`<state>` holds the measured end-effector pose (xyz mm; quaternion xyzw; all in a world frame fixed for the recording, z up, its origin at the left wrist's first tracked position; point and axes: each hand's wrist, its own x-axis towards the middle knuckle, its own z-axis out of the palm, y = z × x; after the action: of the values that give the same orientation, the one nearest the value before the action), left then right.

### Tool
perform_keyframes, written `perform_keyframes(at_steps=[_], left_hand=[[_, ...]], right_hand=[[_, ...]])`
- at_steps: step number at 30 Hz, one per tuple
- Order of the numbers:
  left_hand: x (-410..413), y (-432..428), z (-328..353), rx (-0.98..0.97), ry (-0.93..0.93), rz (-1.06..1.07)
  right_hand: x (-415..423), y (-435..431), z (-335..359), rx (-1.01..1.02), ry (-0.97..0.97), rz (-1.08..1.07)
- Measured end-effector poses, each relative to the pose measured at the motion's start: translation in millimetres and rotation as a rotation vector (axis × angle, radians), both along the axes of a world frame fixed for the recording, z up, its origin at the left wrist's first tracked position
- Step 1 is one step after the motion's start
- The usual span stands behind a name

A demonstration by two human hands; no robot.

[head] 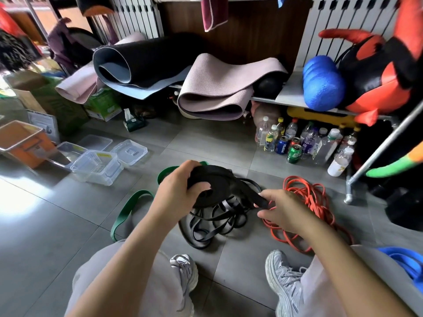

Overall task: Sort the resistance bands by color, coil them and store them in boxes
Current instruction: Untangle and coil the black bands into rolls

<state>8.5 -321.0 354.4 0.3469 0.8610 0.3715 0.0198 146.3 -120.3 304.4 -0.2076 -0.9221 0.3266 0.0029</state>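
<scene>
My left hand (pixel 180 191) grips a flat coil of black band (pixel 212 184) above the floor. The coil's loose end runs right, where my right hand (pixel 281 209) pinches it. Under both hands lies a loose heap of black bands (pixel 212 225) on the grey tiles. An orange band pile (pixel 304 202) lies to the right, a green band (pixel 128 209) to the left, and a blue band (pixel 407 261) at the right edge. Clear plastic boxes (pixel 96 168) with separate lids (pixel 130 152) stand at the left.
Rolled mats (pixel 206 88) lie at the back. Bottles and cans (pixel 304 145) stand under a metal shelf (pixel 288 90) at the right, beside a metal rack leg (pixel 352 181). An orange-lined box (pixel 25 143) sits far left. My shoes (pixel 185 271) and knees are close below.
</scene>
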Motion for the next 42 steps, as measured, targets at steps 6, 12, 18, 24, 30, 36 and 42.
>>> perform_keyframes(at_steps=[6, 12, 18, 24, 30, 36, 42], left_hand=[[-6, -8, 0, 0.027, -0.041, 0.012], [0, -6, -5, -0.027, -0.094, -0.102], [1, -2, -8, -0.06, -0.091, -0.132], [-1, -2, -11, -0.057, -0.105, -0.13], [3, 0, -13, -0.098, -0.063, -0.157], [20, 11, -17, -0.218, 0.009, -0.27], [20, 16, -18, -0.177, -0.075, -0.286]], right_hand=[[5, 7, 0, 0.028, 0.135, -0.219], [11, 10, -2, 0.212, 0.233, -0.35], [10, 14, -10, 0.346, 0.141, -0.36], [10, 16, -8, 0.326, 0.049, -0.363], [12, 4, -8, 0.185, -0.154, -0.055], [6, -15, -6, -0.188, 0.251, 0.028], [4, -20, -10, -0.415, 0.346, 0.055]])
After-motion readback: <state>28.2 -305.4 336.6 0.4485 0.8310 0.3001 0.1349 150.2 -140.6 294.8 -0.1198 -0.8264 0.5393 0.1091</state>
